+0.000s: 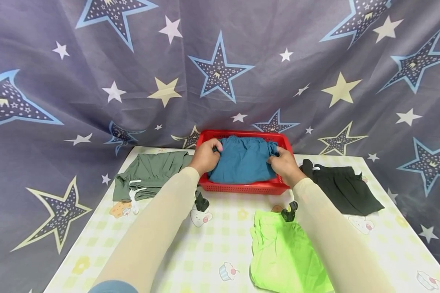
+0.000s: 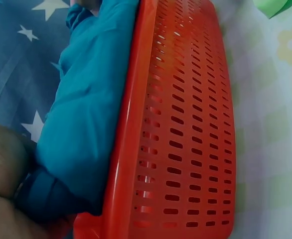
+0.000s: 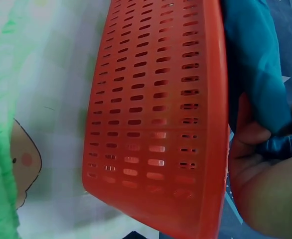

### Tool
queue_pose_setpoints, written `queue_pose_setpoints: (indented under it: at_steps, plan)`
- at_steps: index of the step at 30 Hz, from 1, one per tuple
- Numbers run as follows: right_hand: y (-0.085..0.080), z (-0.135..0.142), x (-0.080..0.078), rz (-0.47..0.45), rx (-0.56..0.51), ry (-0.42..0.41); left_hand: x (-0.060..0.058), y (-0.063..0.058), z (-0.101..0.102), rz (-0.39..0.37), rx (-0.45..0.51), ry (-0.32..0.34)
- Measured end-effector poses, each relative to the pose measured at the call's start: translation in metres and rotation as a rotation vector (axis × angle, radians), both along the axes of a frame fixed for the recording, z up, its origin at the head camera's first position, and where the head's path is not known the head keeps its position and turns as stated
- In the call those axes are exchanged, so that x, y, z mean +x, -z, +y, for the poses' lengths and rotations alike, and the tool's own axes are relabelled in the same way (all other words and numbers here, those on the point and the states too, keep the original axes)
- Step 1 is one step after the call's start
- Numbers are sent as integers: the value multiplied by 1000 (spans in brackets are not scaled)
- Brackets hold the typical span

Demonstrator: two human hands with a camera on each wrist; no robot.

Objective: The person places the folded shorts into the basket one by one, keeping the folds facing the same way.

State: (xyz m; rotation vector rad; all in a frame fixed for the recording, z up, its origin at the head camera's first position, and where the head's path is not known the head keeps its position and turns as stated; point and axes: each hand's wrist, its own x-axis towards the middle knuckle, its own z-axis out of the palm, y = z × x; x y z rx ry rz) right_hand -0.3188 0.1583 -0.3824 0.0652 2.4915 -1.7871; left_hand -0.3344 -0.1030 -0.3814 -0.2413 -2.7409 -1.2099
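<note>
A folded pair of blue shorts (image 1: pixel 243 160), elastic waistband toward the back, lies in a red perforated plastic basket (image 1: pixel 242 188). My left hand (image 1: pixel 206 156) grips the shorts at their left side, and my right hand (image 1: pixel 285 163) pinches their right edge. In the left wrist view, the blue fabric (image 2: pixel 86 104) bulges just above the basket rim, the left hand (image 2: pixel 9 174) at its near end. The right wrist view shows the right thumb and fingers (image 3: pixel 255 149) closed round the other end of the cloth.
Grey-green shorts (image 1: pixel 154 171) with white drawstrings lie left of the basket. Black shorts (image 1: pixel 342 187) lie to its right. Neon green shorts (image 1: pixel 284 254) are spread in front, partly under the right forearm. A star-patterned curtain (image 1: pixel 220 114) hangs behind the checked table (image 1: pixel 190 252).
</note>
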Motion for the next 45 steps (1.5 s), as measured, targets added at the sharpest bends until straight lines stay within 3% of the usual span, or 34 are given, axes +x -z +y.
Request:
queue_pose_setpoints:
  at_steps: [5, 9, 13, 19, 29, 36, 40, 45]
  plan:
    - [2, 0, -3, 13, 12, 15, 1, -2, 2, -108, 46, 53]
    - [1, -1, -2, 15, 1, 7, 1, -2, 3, -148, 38, 127]
    - [3, -1, -4, 27, 13, 10, 0, 1, 3, -130, -22, 184]
    - [7, 0, -4, 35, 74, -5, 0, 7, 4, -47, -163, 194]
    - [14, 3, -6, -19, 249, -35, 1, 18, 9, -36, -363, 220]
    - [18, 0, -6, -61, 168, -91, 6, 22, 11, -48, -479, 261]
    - [20, -3, -6, -96, 100, -111, 3, 26, 13, -64, -490, 279]
    - [19, -4, -4, -103, 108, -122, 2, 30, 14, -96, -491, 263]
